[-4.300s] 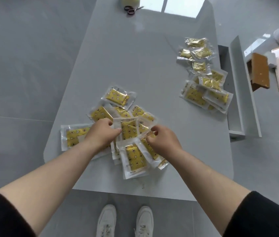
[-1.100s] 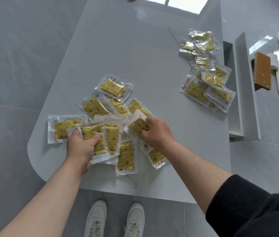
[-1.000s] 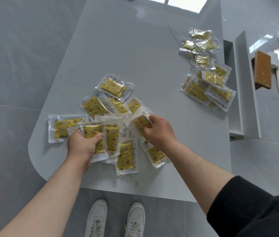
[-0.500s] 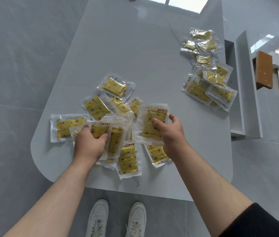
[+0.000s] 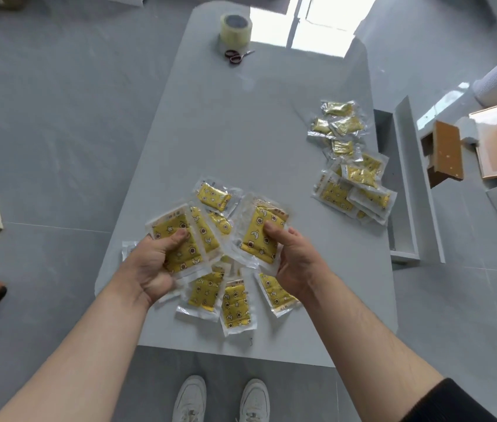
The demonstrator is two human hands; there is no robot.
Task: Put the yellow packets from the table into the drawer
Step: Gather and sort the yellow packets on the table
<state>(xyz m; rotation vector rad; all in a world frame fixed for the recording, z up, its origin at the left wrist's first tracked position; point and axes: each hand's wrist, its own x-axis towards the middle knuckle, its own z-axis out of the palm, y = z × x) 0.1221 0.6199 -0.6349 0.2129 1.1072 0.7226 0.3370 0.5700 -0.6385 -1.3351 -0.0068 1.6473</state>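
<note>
Two bunches of yellow packets are held above the table (image 5: 241, 132) near its front edge: the left hand (image 5: 152, 266) grips a fanned bunch (image 5: 180, 239), thumb curled over it, and the right hand (image 5: 296, 263) pinches a smaller bunch (image 5: 259, 236). Loose packets (image 5: 235, 303) lie under the hands, while a second heap (image 5: 350, 184) sits at the right edge, just beside the open drawer (image 5: 405, 178).

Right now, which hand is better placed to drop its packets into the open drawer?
Likely the right hand: it grips packets, and the open drawer sits at the table's right edge. The left hand, gripping its own stack, would have to reach across.
</note>
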